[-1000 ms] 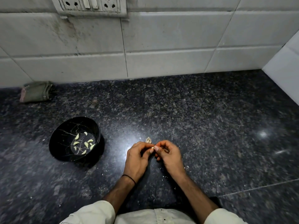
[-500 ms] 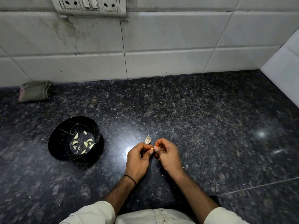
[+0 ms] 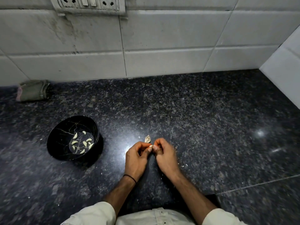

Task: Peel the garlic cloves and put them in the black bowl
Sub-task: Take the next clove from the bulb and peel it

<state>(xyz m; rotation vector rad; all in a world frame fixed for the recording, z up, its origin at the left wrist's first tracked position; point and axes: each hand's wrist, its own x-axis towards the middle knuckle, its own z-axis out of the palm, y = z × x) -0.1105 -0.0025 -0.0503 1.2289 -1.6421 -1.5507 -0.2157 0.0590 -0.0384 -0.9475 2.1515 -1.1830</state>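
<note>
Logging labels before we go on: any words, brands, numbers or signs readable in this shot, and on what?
None can be read. The switch plate, the black bowl, the folded cloth and the white sleeve show no lettering.

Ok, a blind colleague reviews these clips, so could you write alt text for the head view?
The left hand and right hand pinch a small garlic clove between them over a dark speckled counter. A black bowl to the left holds peeled cloves; a papery garlic piece lies just beyond the hands.
</note>
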